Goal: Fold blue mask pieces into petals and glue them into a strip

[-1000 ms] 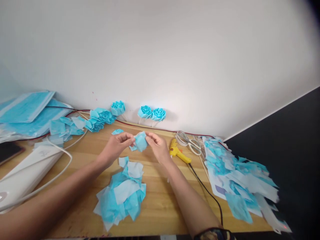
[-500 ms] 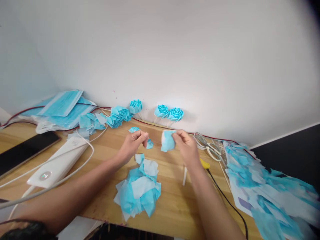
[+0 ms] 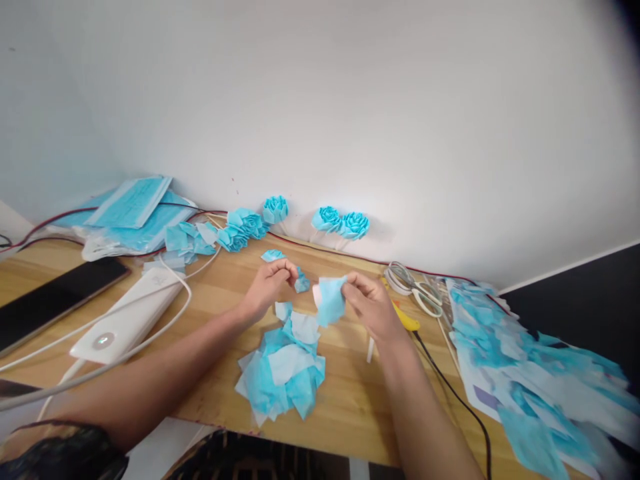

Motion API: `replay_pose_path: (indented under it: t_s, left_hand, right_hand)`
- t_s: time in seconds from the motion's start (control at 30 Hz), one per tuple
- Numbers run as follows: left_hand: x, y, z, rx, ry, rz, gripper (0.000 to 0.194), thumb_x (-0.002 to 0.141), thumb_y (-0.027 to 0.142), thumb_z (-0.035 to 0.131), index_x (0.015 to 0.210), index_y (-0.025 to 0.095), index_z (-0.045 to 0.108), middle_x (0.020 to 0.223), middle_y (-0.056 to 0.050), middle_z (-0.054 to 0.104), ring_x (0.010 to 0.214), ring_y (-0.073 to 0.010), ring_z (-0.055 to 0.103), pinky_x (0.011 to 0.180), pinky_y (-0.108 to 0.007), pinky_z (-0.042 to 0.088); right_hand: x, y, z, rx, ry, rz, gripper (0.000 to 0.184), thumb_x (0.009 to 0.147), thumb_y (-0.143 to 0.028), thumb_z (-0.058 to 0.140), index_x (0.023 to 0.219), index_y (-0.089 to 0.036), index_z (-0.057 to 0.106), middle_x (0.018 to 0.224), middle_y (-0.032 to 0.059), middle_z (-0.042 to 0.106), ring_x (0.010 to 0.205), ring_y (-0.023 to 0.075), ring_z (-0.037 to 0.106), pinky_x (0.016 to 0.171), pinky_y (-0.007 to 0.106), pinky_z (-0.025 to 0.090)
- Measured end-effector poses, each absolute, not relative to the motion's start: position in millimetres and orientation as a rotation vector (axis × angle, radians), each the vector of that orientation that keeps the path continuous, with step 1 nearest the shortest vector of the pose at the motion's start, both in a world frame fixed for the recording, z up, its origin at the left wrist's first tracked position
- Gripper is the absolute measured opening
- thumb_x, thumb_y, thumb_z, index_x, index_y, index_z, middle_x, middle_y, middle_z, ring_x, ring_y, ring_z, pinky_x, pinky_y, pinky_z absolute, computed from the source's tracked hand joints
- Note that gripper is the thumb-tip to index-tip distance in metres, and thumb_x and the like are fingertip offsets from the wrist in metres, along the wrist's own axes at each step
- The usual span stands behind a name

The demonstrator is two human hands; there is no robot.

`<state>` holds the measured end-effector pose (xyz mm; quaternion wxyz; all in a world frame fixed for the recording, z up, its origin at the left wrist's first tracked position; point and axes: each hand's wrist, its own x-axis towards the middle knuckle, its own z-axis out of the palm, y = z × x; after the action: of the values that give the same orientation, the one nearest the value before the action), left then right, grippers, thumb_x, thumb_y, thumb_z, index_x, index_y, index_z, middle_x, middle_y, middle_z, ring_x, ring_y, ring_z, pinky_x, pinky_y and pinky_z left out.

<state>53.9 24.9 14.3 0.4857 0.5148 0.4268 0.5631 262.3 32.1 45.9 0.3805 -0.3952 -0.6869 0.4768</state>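
A light-blue piece of thin mask fabric [image 3: 332, 301], paler at its left edge, hangs from the pinched fingers of my right hand [image 3: 373, 303]. My left hand [image 3: 271, 287] is closed, thumb and fingers pressed together; whatever it may hold is hidden. Right by its fingertips shows a small crumpled blue piece [image 3: 302, 281]; whether they touch I cannot tell. Another small blue petal piece [image 3: 273, 255] lies behind the left hand. Nearer to me, between my forearms, is a loose pile of cut blue and white fabric pieces [image 3: 285, 370].
Blue fabric roses [image 3: 355, 226] stand by the wall, with more roses [image 3: 243, 227] to their left. Masks [image 3: 131, 202], a phone [image 3: 60, 303] and a white power strip [image 3: 130, 317] are leftward. Scissors [image 3: 427, 299], a yellow corded tool [image 3: 406, 319] and fabric scraps [image 3: 500, 347] are rightward.
My right hand has lowered slightly, and the fabric piece in it has turned and moved down and a little left. The left hand stays closed in about the same place. The view shifted slightly.
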Motion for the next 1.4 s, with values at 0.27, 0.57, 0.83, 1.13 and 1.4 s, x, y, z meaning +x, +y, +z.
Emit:
replay_pose_path:
  t_s: [0.27,0.57,0.83,1.13,1.4]
  left_hand:
    - [56.1,20.7,14.0,1.305,1.081,1.369,0.014,0.075,0.017,0.043,0.065,0.02,0.053,0.057,0.004,0.042,0.059,-0.0134,0.041,0.058,-0.026,0.032]
    - [58.9,13.8,17.9,1.281,1.053,1.238,0.022,0.08,0.035,0.06,0.093,0.019,0.067,0.056,0.006,0.044,0.05,-0.0108,0.035,0.049,-0.024,0.026]
    - [62.9,16.1,18.7,1.402,1.038,1.222,0.023,0.077,0.04,0.068,0.083,0.018,0.068,0.075,-0.001,0.066,0.067,-0.0152,0.056,0.064,-0.026,0.043]
    - [63.4,20.9,6.5,1.544,1.101,1.195,0.023,0.073,0.034,0.072,0.09,0.019,0.067,0.08,-0.001,0.065,0.076,-0.0175,0.06,0.074,-0.028,0.048]
    - [63.4,19.1,9.1,1.604,1.143,1.275,0.012,0.077,0.032,0.069,0.078,0.02,0.065,0.083,-0.002,0.066,0.081,-0.0189,0.061,0.08,-0.031,0.047]
  right_hand:
    - [254.7,47.8,16.1,-1.155,-1.561,1.017,0.035,0.085,-0.051,0.059,0.069,-0.02,0.057,0.062,-0.0037,0.047,0.059,0.0116,0.041,0.055,0.023,0.033]
    - [249.3,45.4,5.1,-1.086,-1.496,1.076,0.033,0.087,-0.049,0.058,0.073,-0.019,0.058,0.066,-0.0038,0.051,0.064,0.0111,0.045,0.062,0.023,0.039]
    - [242.7,34.9,11.1,-1.103,-1.596,0.889,0.027,0.089,-0.043,0.056,0.09,-0.02,0.068,0.091,0.0042,0.073,0.082,0.0181,0.066,0.076,0.027,0.051]
    - [243.7,31.6,11.8,-0.897,-1.773,0.652,0.016,0.091,-0.032,0.06,0.094,-0.027,0.075,0.1,0.0047,0.075,0.098,0.0193,0.069,0.087,0.032,0.053]
    - [242.3,32.7,7.5,-1.0,-1.765,0.651,0.021,0.093,-0.034,0.055,0.096,-0.026,0.074,0.096,0.0042,0.075,0.089,0.0188,0.069,0.082,0.031,0.053]
